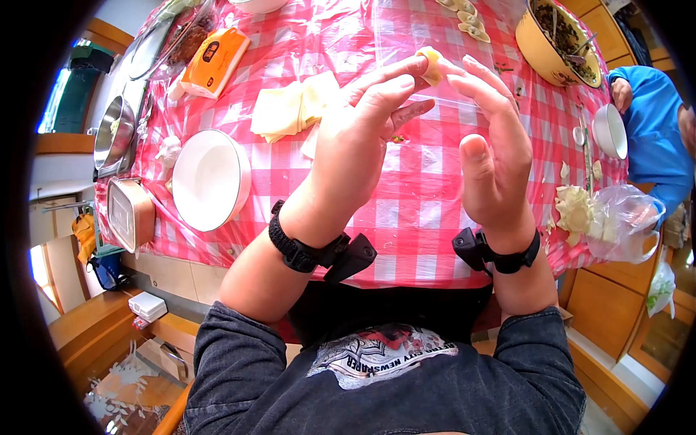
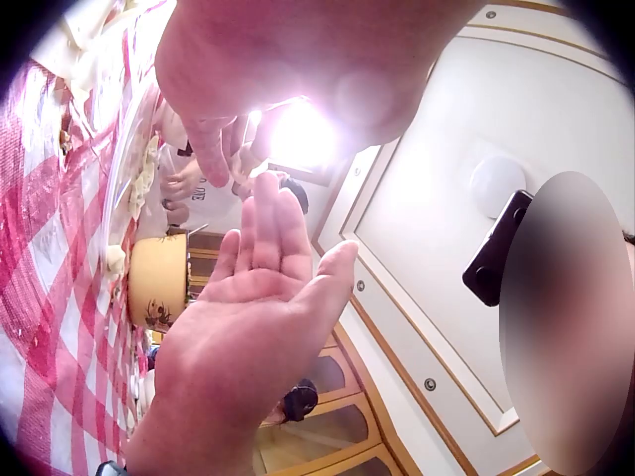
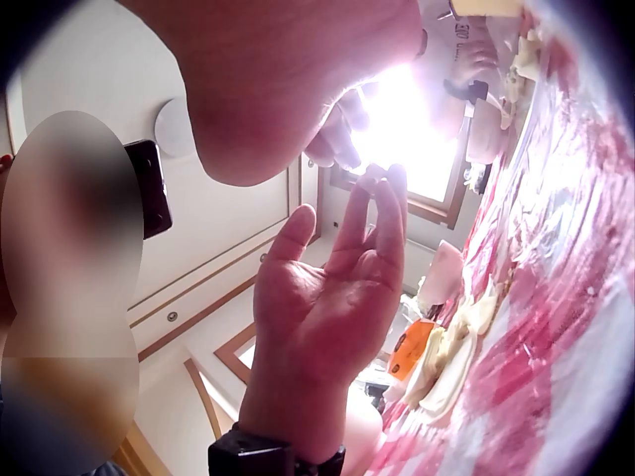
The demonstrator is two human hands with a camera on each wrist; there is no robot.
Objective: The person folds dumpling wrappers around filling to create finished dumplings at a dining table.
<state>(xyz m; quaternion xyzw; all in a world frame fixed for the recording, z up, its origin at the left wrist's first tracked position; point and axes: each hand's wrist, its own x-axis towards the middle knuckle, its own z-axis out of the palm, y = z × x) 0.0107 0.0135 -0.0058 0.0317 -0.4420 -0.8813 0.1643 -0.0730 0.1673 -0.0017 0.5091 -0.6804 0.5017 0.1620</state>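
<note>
A small folded wonton (image 1: 433,69) sits between the fingertips of both hands, above the checked tablecloth. My left hand (image 1: 357,141) reaches up to it with extended fingers, its index fingertip right at the wonton's edge. From the other side comes my right hand (image 1: 502,148), fingers long and straight, thumb held apart, palm turned inward. In the left wrist view the right palm (image 2: 248,317) shows flat and bare; in the right wrist view the left palm (image 3: 332,307) faces the camera. Square yellow wrappers (image 1: 286,110) lie stacked beside the left hand.
Folded wontons (image 1: 471,23) lie at the far side. A yellow pot (image 1: 528,45) of dark filling stands back right. White bowl (image 1: 210,181), lidded container (image 1: 133,217) and orange packet (image 1: 214,61) are at left. Someone in a blue sleeve (image 1: 656,123) sits right, near a plastic bag (image 1: 627,221).
</note>
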